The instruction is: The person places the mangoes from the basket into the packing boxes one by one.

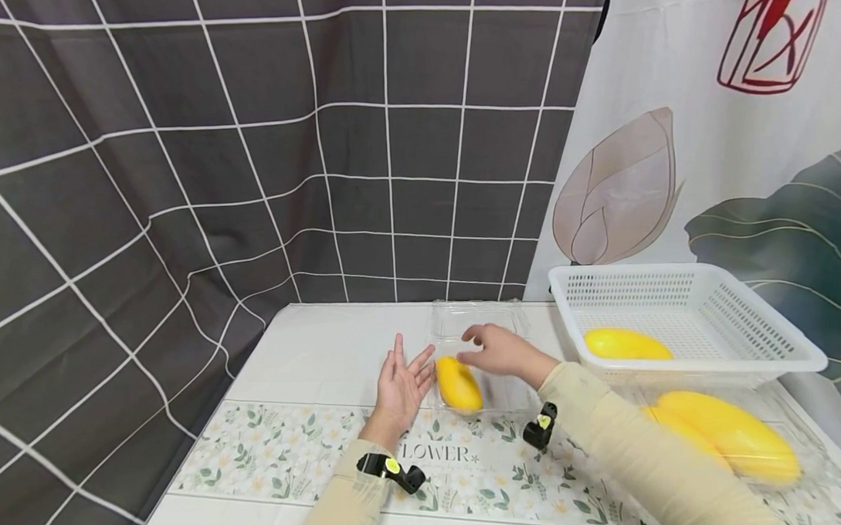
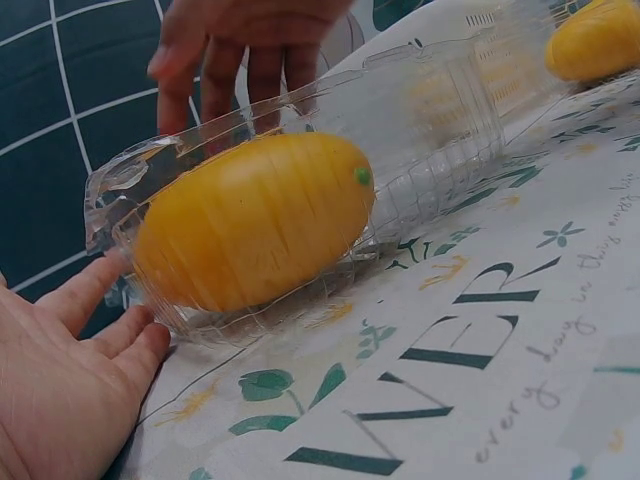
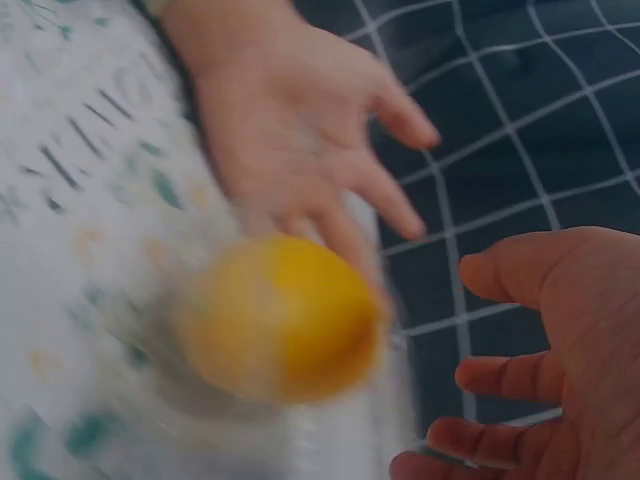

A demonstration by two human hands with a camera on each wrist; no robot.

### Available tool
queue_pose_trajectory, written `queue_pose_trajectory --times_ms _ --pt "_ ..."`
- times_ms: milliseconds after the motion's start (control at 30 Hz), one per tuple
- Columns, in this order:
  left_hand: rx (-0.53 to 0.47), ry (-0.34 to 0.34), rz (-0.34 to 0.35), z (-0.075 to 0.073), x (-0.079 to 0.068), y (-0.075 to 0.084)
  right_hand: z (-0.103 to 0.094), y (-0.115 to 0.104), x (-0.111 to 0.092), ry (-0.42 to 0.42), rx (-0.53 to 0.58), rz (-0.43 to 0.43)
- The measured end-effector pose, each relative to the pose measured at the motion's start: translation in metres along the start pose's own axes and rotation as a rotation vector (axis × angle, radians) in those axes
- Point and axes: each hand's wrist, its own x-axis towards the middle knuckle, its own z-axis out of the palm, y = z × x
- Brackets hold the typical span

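A yellow mango (image 1: 458,385) lies in the left side of a clear plastic clamshell box (image 1: 515,397), whose lid is folded back toward the wall. In the left wrist view the mango (image 2: 255,220) shows a small green spot at one end. My left hand (image 1: 397,391) is palm up with spread fingers, its fingertips right at the box's left wall. Above the box is my right hand (image 1: 502,351), its fingers loosely bent and holding nothing. The right wrist view, partly blurred, shows a gap between this hand (image 3: 560,350) and the mango (image 3: 285,320).
At the right stands a white plastic basket (image 1: 678,270) with a mango (image 1: 625,344) inside. In front of it, more mangoes (image 1: 732,429) lie under clear plastic, partly behind my right sleeve (image 1: 649,440). A flowered strip (image 1: 274,453) crosses the white tabletop; a dark grid curtain (image 1: 361,156) hangs behind.
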Motion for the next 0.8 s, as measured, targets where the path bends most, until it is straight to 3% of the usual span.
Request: queue_pose_trajectory --times_ms 233,433,533,633,800 --pt "0.000 0.011 0.008 0.000 0.000 -0.001 -0.065 0.020 0.000 0.117 -0.041 -0.031" --pt "-0.001 0.009 0.017 0.001 -0.001 -0.001 -0.110 0.045 -0.004 0.176 -0.090 0.021" --pt "0.011 -0.001 0.018 0.001 -0.001 -0.001 -0.125 0.060 -0.008 0.118 -0.146 0.088" --pt "0.016 -0.001 0.020 0.001 0.000 -0.002 -0.133 0.074 -0.013 0.000 -0.182 0.173" --pt "0.026 0.013 0.020 0.000 0.001 -0.002 -0.133 0.100 -0.020 -0.163 -0.183 0.295"
